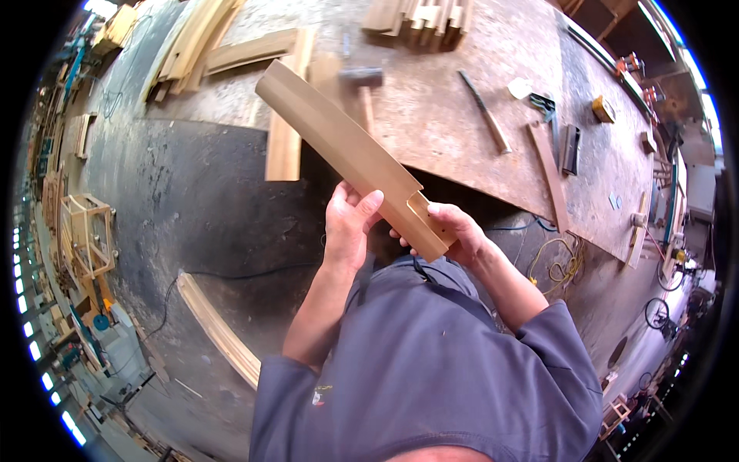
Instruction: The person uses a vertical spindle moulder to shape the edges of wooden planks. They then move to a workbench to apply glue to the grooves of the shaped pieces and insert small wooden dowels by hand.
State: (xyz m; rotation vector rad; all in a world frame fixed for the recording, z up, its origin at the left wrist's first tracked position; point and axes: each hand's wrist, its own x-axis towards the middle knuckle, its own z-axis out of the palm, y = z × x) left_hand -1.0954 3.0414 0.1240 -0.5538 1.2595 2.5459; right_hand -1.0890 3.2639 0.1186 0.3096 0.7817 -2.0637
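Observation:
Across my body slants a long brown wooden board (339, 135) with a notch cut near its close end. My left hand (350, 223) is closed on its left edge, thumb on top. Around the notched end, my right hand (458, 235) grips with the thumb by the cutout and the fingers partly hidden beneath. The board's far end reaches over the workbench (508, 46). Beyond it on the bench lies a hammer (360, 77) with a dark head and wooden handle, partly covered by the board.
Timber pieces (192, 46) and a bundle of short wood (419, 21) lie along the bench. To the right are a wooden-handled bar tool (486, 115), a dark metal block (570, 150), a brown strip (548, 177) and a yellow tape measure (603, 110). Long mouldings (219, 331) stand at my left.

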